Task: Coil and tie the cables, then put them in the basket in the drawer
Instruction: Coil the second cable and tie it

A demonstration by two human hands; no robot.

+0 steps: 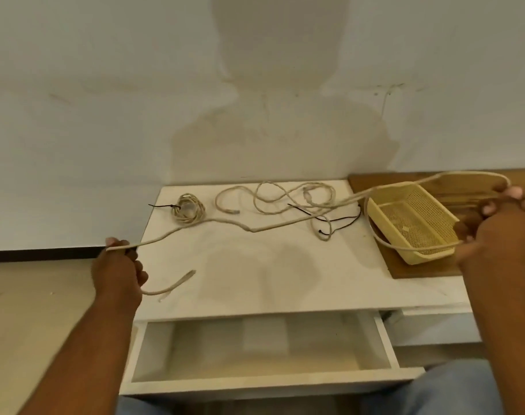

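- Gripping long cream cable [225, 224] near its free end with left hand [117, 268], fingers curled round it, short tail hanging out below the fist.
- Clamping same cable in right hand [500, 226], fingers closed on a big loop held above the basket; loop count hard to tell.
- Stretching cable across white bench [285, 280], long axis running left to right between the two hands, middle seeming to rest on the top.
- Judging coiling as barely begun: loops gathering at right hand, so slack needing to feed rightward, left hand holding the tail end.
- Leaving one tied cream coil [188, 209] at rear left, loose cream cable [285, 196] tangled at rear middle, black ties [342, 220] just beside it.
- Keeping yellow perforated plastic basket [425, 256] on wooden board [419, 272] at right, not yet in open white drawer [270, 380] below.
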